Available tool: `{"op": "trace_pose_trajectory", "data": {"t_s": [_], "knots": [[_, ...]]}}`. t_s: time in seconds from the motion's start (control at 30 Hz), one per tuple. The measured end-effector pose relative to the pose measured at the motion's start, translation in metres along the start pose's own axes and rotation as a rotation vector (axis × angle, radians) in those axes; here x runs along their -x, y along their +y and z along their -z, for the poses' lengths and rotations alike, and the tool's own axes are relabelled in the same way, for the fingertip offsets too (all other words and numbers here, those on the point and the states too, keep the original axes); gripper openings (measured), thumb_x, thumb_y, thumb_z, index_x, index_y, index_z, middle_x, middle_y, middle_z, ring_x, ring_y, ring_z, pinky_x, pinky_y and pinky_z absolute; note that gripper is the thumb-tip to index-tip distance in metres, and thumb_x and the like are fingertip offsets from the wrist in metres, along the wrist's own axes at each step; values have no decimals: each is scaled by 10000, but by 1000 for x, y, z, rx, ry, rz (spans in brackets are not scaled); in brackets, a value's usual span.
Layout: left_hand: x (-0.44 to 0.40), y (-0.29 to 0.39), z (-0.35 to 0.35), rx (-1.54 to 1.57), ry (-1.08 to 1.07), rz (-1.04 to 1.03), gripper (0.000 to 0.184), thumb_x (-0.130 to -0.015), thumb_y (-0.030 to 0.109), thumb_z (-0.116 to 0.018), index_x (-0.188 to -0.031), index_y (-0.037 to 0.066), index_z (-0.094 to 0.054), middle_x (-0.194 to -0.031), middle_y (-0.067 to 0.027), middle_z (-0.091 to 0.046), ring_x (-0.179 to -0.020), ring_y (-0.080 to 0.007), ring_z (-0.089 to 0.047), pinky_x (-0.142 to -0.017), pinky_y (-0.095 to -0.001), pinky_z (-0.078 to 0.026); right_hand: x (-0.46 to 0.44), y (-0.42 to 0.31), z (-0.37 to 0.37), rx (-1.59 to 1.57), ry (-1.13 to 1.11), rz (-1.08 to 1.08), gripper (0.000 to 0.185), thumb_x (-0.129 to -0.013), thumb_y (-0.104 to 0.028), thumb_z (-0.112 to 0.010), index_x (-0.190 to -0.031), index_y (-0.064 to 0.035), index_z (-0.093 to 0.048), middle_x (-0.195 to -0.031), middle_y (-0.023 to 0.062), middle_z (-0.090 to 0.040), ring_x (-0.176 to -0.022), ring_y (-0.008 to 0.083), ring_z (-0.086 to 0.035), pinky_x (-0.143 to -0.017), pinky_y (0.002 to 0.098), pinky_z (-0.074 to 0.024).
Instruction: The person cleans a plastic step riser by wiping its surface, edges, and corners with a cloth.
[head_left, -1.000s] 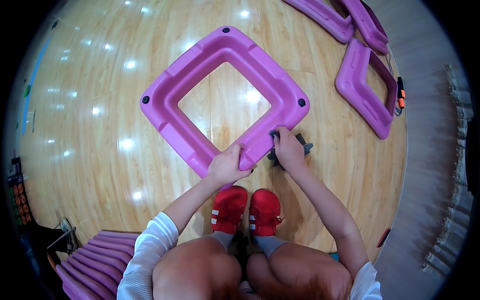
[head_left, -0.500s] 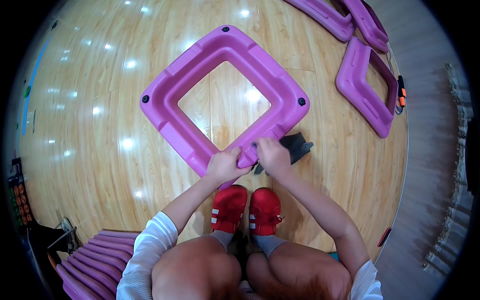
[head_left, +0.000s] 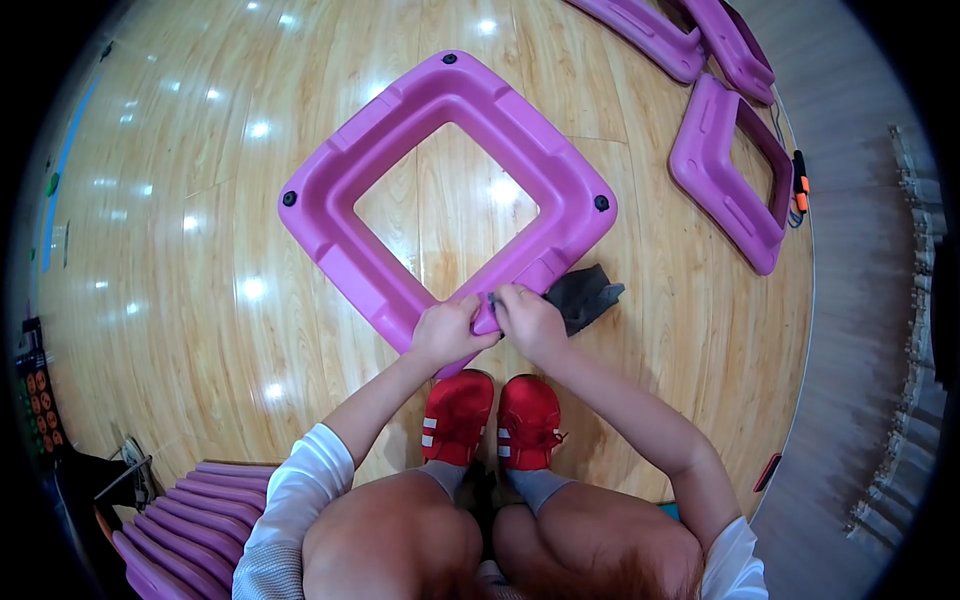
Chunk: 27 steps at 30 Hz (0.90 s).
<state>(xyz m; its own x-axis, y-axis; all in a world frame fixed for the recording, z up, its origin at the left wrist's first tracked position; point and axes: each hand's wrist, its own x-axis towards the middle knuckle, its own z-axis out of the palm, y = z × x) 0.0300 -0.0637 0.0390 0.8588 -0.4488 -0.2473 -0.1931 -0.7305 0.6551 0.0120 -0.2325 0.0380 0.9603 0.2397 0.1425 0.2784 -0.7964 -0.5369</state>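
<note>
A purple square plastic frame (head_left: 345,150) with a hollow middle and black feet at its corners stands in front of my red shoes, one corner towards me. My left hand (head_left: 447,333) is closed around the rim near that corner. Just to the right, my right hand (head_left: 533,322) pinches a dark grey cloth (head_left: 585,298) against the near right side. A bit of the cloth shows at the fingertips, and the rest trails out to the right beside the frame. Both hands nearly touch.
More purple frames (head_left: 700,165) lie at the upper right by the grey curtain (head_left: 855,330). A stack of purple frames (head_left: 195,520) stands at the lower left. An orange and black object (head_left: 801,185) lies by the curtain. My red shoes (head_left: 458,415) are right below the near corner.
My right hand has moved a little left along the rim with the cloth, closer to my left hand. The frame and my left hand have stayed in place.
</note>
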Motion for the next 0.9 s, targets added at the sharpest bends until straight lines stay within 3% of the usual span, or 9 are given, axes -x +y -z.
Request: {"op": "trace_pose_trajectory", "data": {"t_s": [0.27, 0.43, 0.53, 0.9], "knots": [[1, -2, -1, 14, 19, -3, 432, -645, 400, -750, -762, 33, -554, -658, -151, -601, -616, -329, -624, -553, -413, -494, -12, 9, 11, -45, 18, -19, 101, -815, -112, -579, -890, -59, -536, -759, 136, -572, -724, 302, -609, -603, 397, -497], [0, -1, -1, 11, -8, 13, 421, -647, 395, -744, -761, 39, -551, -652, -146, -591, -609, -329, -618, -553, -408, -493, -11, 10, 3, -310, -99, -146, 119, -830, -122, -569, -910, -35, -557, -820, 173, -606, -774, 352, -607, -657, 436, -486], [0, -2, -2, 42, 21, -12, 418, -647, 392, -743, -758, 41, -545, -651, -146, -586, -605, -329, -615, -552, -407, -492, -7, 3, 8, -317, -223, -150, 141, -819, -92, -587, -936, -16, -569, -861, 177, -631, -829, 346, -617, -713, 404, -487], [1, 0, -1, 27, 13, 4, 446, -638, 411, -755, -759, 39, -541, -657, -150, -592, -617, -328, -623, -549, -410, -491, 19, 10, 25, -260, -391, -190, 132, -855, -159, -557, -935, -54, -566, -904, 154, -622, -832, 339, -612, -701, 431, -485]]}}
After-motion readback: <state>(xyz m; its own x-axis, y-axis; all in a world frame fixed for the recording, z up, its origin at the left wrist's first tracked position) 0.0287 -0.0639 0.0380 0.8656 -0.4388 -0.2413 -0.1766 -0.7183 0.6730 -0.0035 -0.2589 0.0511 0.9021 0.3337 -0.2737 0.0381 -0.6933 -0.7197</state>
